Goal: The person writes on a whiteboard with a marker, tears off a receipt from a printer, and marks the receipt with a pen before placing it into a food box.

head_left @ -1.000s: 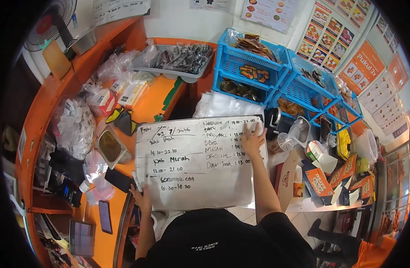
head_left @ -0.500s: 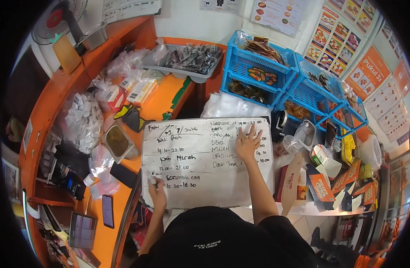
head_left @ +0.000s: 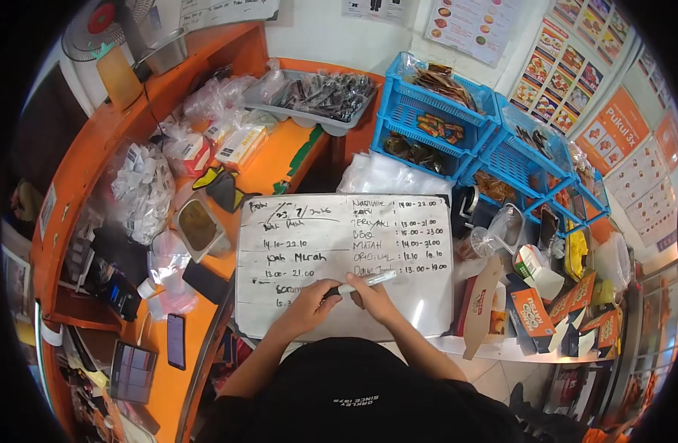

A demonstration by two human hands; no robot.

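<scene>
A whiteboard [head_left: 420, 310] lies in front of me, covered in handwritten words and times in black. Over its lower middle, both hands meet at a marker [head_left: 376, 278] with a pale barrel and a dark end. My left hand [head_left: 306, 306] is closed around the dark end. Fingers of my right hand [head_left: 372, 297] wrap the barrel, whose pale end sticks out to the right. Part of the writing at lower left is hidden behind my left hand.
Blue stacked baskets [head_left: 435, 107] of packets stand beyond the board. On the orange counter [head_left: 269, 155] at left are a metal container [head_left: 202, 227], plastic bags and a phone [head_left: 176, 341]. Printed food boxes [head_left: 535, 314] sit at right. A grey tray [head_left: 328, 122] holds dark wrapped items.
My right hand has come down from the board's upper right, uncovering the times there. My left hand has moved right from the board's left edge, and both hands now meet at the marker.
</scene>
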